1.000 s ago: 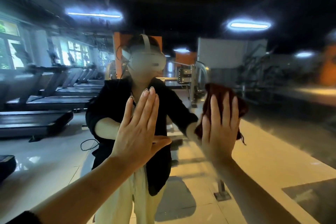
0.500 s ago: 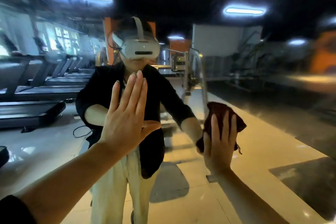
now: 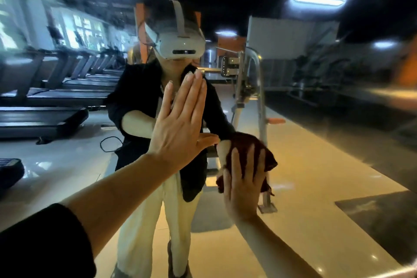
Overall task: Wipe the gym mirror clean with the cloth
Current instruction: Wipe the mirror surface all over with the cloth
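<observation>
The dark red cloth [image 3: 246, 153] is bunching into a lump with its long axis running roughly up and down the mirror [image 3: 316, 165], a frayed corner trailing downward at its right. The right hand [image 3: 243, 189] is pressing it flat against the glass, fingers straight and pointing up. The left hand [image 3: 180, 128] is resting open-palmed on the mirror just beside it, fingers together. The glass is reflecting a row of treadmills [image 3: 56, 106], a glossy tiled floor [image 3: 304, 221], ceiling lights [image 3: 318, 0] and a weight machine [image 3: 252, 97].
</observation>
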